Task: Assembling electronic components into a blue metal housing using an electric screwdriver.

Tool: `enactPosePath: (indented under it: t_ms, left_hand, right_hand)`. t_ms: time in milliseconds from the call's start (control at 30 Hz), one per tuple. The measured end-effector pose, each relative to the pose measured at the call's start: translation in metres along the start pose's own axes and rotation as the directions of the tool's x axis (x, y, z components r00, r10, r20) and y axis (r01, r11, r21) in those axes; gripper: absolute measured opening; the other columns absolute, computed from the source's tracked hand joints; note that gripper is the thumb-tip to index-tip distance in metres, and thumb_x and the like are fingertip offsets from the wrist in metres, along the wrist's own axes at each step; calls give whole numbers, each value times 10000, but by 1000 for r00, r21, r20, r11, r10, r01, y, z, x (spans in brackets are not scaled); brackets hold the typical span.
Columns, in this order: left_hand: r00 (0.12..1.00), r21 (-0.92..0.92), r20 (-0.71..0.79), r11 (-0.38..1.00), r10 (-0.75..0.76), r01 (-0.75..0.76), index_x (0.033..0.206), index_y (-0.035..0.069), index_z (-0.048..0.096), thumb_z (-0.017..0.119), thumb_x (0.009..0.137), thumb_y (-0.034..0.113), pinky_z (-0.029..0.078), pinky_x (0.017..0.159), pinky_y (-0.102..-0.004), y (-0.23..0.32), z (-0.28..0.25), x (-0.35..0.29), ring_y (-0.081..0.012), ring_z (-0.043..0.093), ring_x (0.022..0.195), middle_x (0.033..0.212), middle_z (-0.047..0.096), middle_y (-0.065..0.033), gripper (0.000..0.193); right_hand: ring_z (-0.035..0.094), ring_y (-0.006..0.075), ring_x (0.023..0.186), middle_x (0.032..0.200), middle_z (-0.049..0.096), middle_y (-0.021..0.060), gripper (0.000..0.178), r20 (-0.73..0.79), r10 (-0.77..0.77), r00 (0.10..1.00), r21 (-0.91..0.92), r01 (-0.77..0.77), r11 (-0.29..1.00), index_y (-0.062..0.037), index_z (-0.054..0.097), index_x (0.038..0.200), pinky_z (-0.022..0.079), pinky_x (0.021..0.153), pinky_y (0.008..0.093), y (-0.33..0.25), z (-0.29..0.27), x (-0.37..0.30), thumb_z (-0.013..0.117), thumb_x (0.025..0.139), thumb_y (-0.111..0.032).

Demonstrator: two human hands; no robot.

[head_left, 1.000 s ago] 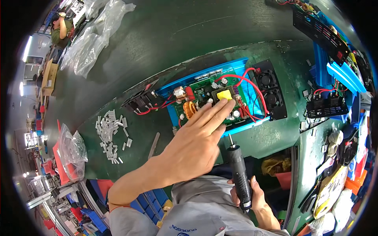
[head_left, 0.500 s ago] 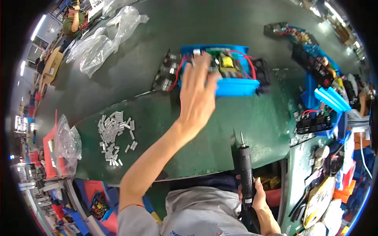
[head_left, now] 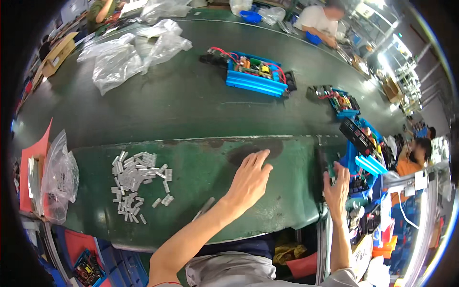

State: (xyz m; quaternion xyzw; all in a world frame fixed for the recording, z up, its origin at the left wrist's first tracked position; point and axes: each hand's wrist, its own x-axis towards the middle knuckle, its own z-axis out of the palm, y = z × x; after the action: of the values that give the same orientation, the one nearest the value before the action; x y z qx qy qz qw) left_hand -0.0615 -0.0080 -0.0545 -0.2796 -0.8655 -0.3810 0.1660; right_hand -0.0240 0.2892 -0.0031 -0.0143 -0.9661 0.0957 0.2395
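Observation:
My left hand (head_left: 251,179) hovers over or rests on the green work mat (head_left: 282,205); its fingers are stretched out and nothing is in it. At the mat's right edge is my right hand (head_left: 337,189), with thumb and fingers apart, beside a dark upright shape I cannot make out. It is close to a pile of blue housings (head_left: 370,164) with circuit boards and black end plates. Farther off, an open blue housing (head_left: 256,82) with circuit board, yellow transformer and red wires lies on the dark belt (head_left: 201,115).
Small clear plastic pieces (head_left: 134,177) lie heaped on the left of the mat. Crumpled clear bags (head_left: 119,62) are at the far left. Another opened blue unit (head_left: 343,101) lies on the belt at right. A person (head_left: 318,21) works across the belt.
The blue housing is now farther off on the belt, away from my left hand. My right hand has let go of the black electric screwdriver and moved forward to the right.

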Motion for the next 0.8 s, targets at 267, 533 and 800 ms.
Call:
enactPosePath:
  t_ms: [267, 533, 800]
  left_hand:
    - [1000, -18, 3, 1000, 19, -19, 1030, -25, 675, 669, 833, -5, 448, 1082, -446, -8, -8, -14, -360, 543, 1245, 1355, 551, -194, 198]
    - [998, -22, 7, 998, -67, 67, 1004, -12, 671, 672, 793, 16, 453, 1067, -428, -18, -2, -18, -322, 550, 1245, 1321, 572, -177, 213]
    - [991, -67, 75, 991, -108, 113, 1027, 4, 667, 648, 850, 73, 446, 1064, -443, -18, -4, -15, -319, 551, 1243, 1287, 597, -152, 191]
  right_hand:
    - [616, 398, 1041, 1175, 603, 242, 422, -45, 25, 999, 123, -19, 992, 20, 491, 1336, 500, 920, 462, 26, 125, 140, 583, 959, -147]
    - [537, 479, 1206, 1317, 511, 377, 631, -155, 488, 859, 103, -477, 873, 128, 399, 1395, 428, 1061, 485, 84, 209, 216, 569, 932, -265]
    - [629, 478, 1137, 1197, 640, 362, 737, -261, 741, 618, 138, -736, 663, 169, 620, 1117, 492, 969, 516, 214, 249, 289, 471, 968, -537]
